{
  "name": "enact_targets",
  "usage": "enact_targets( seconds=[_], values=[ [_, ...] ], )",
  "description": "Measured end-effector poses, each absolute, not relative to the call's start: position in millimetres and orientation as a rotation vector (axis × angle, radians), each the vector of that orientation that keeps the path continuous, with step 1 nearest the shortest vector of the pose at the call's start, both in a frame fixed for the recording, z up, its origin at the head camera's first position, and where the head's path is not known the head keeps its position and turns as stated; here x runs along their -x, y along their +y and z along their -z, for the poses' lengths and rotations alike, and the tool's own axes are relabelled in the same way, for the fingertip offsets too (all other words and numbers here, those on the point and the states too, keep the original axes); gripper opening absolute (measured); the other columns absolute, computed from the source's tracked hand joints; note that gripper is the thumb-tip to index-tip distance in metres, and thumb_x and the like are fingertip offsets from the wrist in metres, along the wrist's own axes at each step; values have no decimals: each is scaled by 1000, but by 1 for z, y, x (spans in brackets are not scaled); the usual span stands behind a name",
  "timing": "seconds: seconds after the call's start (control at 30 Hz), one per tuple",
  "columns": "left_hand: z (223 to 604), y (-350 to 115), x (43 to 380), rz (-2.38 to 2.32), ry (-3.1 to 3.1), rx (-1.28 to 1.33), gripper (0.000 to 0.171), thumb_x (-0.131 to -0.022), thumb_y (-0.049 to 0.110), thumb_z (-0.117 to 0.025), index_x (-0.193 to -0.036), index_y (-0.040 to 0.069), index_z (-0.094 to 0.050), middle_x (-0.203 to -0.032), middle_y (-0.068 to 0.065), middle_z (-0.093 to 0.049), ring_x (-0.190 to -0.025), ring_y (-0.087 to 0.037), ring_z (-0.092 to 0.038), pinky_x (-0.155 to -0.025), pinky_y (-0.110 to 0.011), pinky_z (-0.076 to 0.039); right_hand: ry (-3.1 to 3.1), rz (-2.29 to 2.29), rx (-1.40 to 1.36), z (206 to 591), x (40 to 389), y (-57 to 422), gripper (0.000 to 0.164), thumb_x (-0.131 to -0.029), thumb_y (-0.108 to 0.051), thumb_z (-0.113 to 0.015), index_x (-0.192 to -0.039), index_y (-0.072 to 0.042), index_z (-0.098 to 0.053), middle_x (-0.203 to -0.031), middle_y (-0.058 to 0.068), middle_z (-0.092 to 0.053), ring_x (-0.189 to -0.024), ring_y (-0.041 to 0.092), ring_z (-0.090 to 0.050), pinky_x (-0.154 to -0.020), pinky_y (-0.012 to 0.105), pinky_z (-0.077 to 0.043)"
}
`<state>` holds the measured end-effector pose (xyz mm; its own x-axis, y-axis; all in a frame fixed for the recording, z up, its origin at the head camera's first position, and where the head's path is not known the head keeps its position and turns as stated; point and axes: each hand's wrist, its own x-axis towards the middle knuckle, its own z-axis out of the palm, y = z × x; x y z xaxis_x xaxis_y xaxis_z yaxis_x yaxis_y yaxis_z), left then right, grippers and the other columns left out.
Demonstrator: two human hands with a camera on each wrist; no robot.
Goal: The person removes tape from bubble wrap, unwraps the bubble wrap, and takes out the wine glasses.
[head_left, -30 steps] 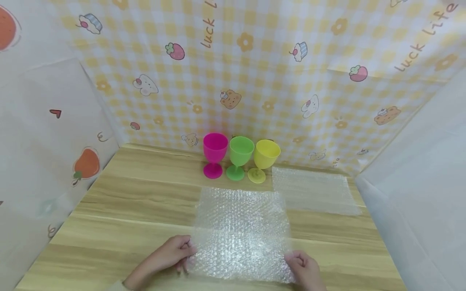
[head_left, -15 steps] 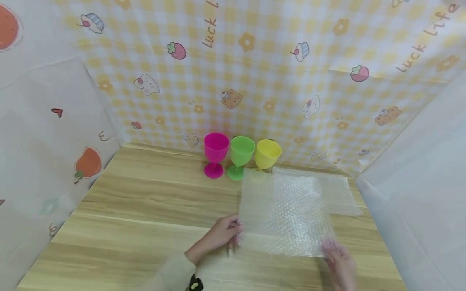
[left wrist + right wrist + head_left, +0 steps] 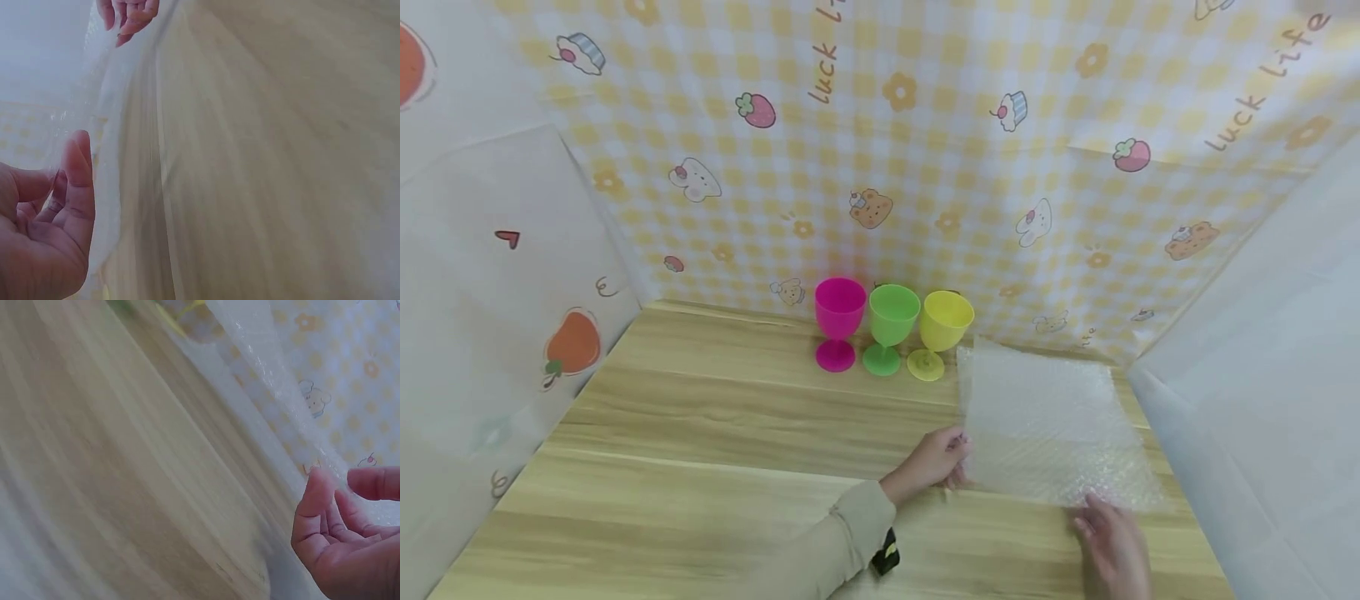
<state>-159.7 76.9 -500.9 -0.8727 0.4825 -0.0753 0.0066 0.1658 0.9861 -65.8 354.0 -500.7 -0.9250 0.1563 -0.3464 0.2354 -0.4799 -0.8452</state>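
My left hand (image 3: 936, 458) pinches the left edge of a clear bubble wrap sheet (image 3: 1045, 433), thumb against fingers. In the left wrist view that hand (image 3: 53, 219) has the thin film running up between thumb and forefinger. My right hand (image 3: 1111, 537) is at the sheet's near edge, inward of its right corner. The right wrist view shows this hand (image 3: 350, 531) with thumb and forefinger apart, the film passing close by the fingertips. A second bubble wrap sheet (image 3: 964, 367) lies beneath, mostly covered by the first.
Three plastic goblets stand in a row along the back: a pink goblet (image 3: 839, 310), a green goblet (image 3: 893, 315) and a yellow goblet (image 3: 946, 321). The wooden table (image 3: 700, 417) meets a checked cloth wall (image 3: 925, 167) behind and white walls at both sides.
Both hands have carried the bubble wrap rightward and back, from the table's front middle onto the second sheet. The right hand's thumb and fingers now stand apart, and the sheet's right corner lies beyond them.
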Motion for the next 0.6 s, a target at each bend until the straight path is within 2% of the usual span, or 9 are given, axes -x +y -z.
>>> enact_targets(
  seconds=[0.1,0.23,0.33,0.47,0.53,0.6],
  values=[
    [503,90,169,-1761,2089,-389,12,-95,11,-48,-96,2,-56,-75,-7,-61,-50,-12,-58,-44,-30,-53,1684,2429,-747,498,76,359,26,-98,-12,-44,-81,-18,-62,-74,-8,-65,-68,3,-61,-61,16,-52],
    [504,99,179,-1815,2074,-257,15,-93,3,-47,-105,0,-56,-77,-8,-61,-48,-14,-58,-46,-32,-55,1711,2359,-848,497,89,362,13,-98,-14,-43,-91,-17,-53,-77,-10,-63,-69,1,-59,-63,15,-51],
    [503,104,184,-1846,2047,-164,28,-91,-1,-48,-118,-2,-52,-89,-12,-62,-50,-13,-58,-48,-30,-55,1685,2403,-855,497,98,361,3,-98,-12,-42,-100,-14,-44,-80,-8,-62,-75,2,-61,-71,15,-52],
    [501,107,189,-1931,1945,-62,49,-87,-4,-49,-135,-1,-41,-109,-18,-58,-61,-15,-60,-57,-31,-58,1612,2484,-871,497,109,359,4,-98,-10,-42,-101,-12,-43,-81,-6,-60,-78,4,-62,-76,16,-52],
    [501,108,191,-1984,1881,-26,55,-86,-5,-50,-139,0,-37,-112,-17,-56,-68,-17,-62,-62,-32,-58,1574,2509,-902,497,115,358,6,-98,-11,-41,-98,-13,-46,-80,-6,-60,-77,5,-62,-76,16,-52],
    [500,109,192,-2026,1831,-2,59,-85,-5,-51,-141,2,-35,-108,-16,-56,-73,-20,-63,-65,-33,-58,1548,2533,-879,497,120,358,8,-99,-10,-40,-97,-12,-48,-80,-5,-61,-78,5,-62,-77,17,-52]
  ],
)
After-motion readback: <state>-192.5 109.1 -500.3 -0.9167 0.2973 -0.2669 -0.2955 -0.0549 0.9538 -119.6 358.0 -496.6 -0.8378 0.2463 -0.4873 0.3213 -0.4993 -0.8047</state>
